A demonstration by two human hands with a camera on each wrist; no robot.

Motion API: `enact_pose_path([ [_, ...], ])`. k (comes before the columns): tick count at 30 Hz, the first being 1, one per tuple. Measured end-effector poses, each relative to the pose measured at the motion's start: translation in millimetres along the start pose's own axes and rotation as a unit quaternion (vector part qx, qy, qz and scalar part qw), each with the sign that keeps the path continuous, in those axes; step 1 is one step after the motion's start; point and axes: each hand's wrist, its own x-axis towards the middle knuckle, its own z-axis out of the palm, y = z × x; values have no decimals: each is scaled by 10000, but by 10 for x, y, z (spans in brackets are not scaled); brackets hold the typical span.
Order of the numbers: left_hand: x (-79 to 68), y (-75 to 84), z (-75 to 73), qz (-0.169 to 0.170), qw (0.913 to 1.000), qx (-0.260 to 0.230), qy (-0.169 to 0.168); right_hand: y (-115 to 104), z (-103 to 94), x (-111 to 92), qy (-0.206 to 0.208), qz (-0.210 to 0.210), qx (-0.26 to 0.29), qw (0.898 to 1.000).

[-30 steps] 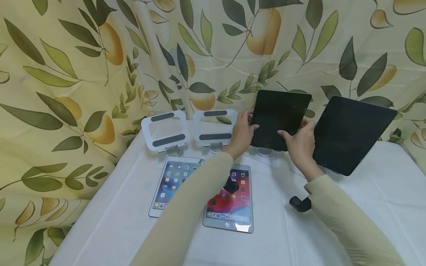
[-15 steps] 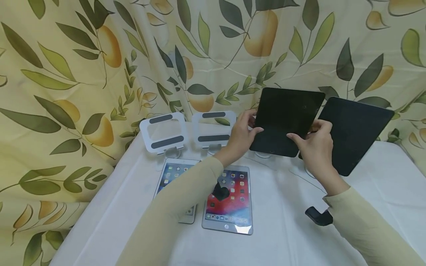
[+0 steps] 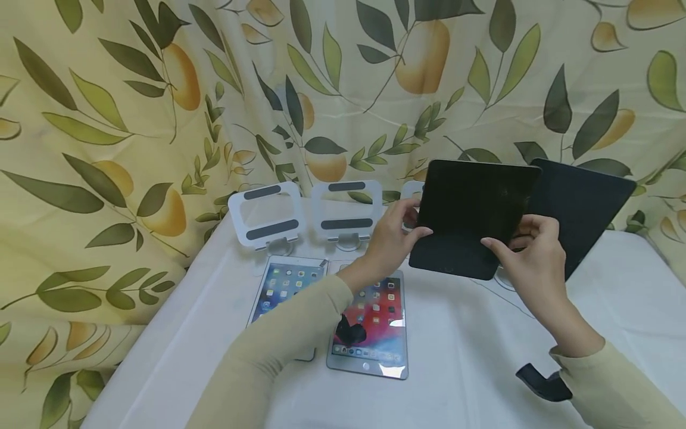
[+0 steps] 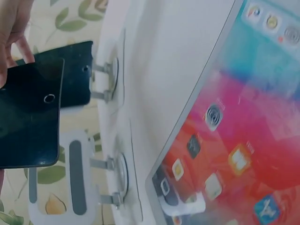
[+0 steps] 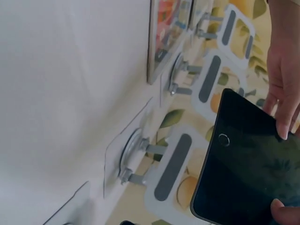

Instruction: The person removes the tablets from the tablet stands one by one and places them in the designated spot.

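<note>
Gripping a small dark tablet (image 3: 468, 220) from both sides, the two hands are clamped on it: the left hand (image 3: 393, 235) pinches its left edge, the right hand (image 3: 536, 256) its right, each with the thumb on the front. How far the fingers reach behind is hidden. The tablet is up in the air over the back of the bench (image 3: 461, 381), its home button (image 5: 224, 139) at the lower end. An empty stand (image 5: 173, 166) is close behind its left part; no contact between them shows. On the right, a larger dark tablet (image 3: 584, 202) leans on its own support and is partly covered by the held one in the head view. Further left, a leftmost stand (image 3: 271, 228) and a second stand (image 3: 346, 224) bear nothing, while a blue-screen tablet (image 3: 284, 286) and a red-screen tablet (image 3: 380, 322) lie flat in front of them.

Handled well, this calls for matched pressure from both thumbs, so the slab does not twist. The right thumb lies further in on the glass than the left; a grip nearer the edge would probably spare the screen. The right knuckles are near the larger tablet, and a drift sideways could knock it, so any sideways move is best made after drawing the load toward the body.
</note>
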Motion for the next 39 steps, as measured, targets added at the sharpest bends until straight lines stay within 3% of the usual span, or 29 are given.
enact_pose_path([
  [9, -218, 99, 32, -92, 9991, -371, -204, 71, -100, -215, -94, -154, -45, 9998],
  [20, -483, 168, 68, -187, 9966, -605, -532, 196, -160, -470, -402, 76, -212, 9989],
  [27, -658, 229, 77, 53, 9942, -695, -813, 317, -199, -677, -581, 163, -216, 9979],
  [39, -975, 295, 155, -590, 9816, -879, -1586, 523, -252, -953, -1177, 514, -432, 9908],
])
